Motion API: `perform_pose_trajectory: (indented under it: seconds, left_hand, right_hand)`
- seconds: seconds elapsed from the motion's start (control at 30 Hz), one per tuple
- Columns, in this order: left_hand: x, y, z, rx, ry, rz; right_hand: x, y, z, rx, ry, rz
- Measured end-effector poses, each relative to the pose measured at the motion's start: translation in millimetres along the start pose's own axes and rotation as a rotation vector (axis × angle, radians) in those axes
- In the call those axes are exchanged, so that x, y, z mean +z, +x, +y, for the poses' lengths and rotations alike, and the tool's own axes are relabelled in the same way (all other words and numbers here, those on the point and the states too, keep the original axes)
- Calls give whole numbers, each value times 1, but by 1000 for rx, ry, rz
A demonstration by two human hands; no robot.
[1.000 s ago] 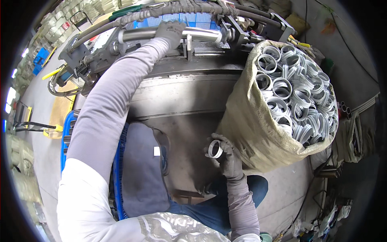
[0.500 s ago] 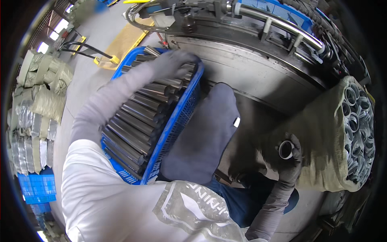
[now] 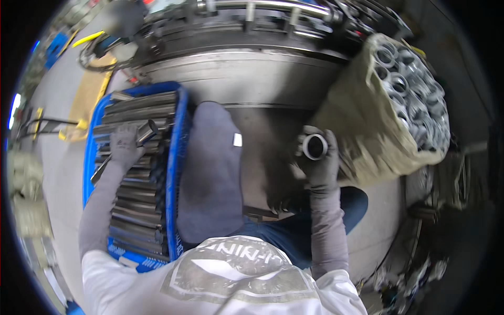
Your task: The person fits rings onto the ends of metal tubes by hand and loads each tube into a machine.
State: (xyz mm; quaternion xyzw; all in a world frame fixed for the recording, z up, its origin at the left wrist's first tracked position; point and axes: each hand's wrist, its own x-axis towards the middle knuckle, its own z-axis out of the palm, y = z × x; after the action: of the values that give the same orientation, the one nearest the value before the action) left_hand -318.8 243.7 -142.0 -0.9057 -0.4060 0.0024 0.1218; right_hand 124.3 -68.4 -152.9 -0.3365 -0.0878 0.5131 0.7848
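My left hand, in a grey glove, is closed around a shiny metal tube. That tube lies slantwise across other metal tubes stacked in a blue plastic basket at my left. In front of me on the right, my gloved right hand grips a second metal tube. Its round open end faces up toward me, and its length is hidden by the hand. Just right of this hand stands a big woven sack filled with grey ring-ended pieces.
A grey cloth-covered pad lies between the basket and my right leg. Along the far side runs a machine bed with a long shiny bar. A yellow-edged flat trolley stands at the far left.
The view has swung to the right. My left hand has drawn back from the basket's far end to its left-middle, and a tube now shows in it. The right hand still holds its tube.
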Motion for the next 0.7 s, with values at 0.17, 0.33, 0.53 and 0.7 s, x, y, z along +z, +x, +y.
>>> perform_pose_trajectory:
  seconds: [0.17, 0.33, 0.53, 0.7]
  left_hand:
    - [-130, 35, 149, 515, -457, 258]
    - [-142, 41, 255, 587, -467, 123]
    - [-105, 55, 290, 585, -404, 61]
    - [-96, 56, 291, 695, -382, 150]
  right_hand:
    - [1, 6, 32, -56, 17, 105]
    - [30, -7, 38, -565, -939, 128]
    - [37, -17, 44, -514, -725, 188]
    - [37, -9, 59, -888, -1394, 278]
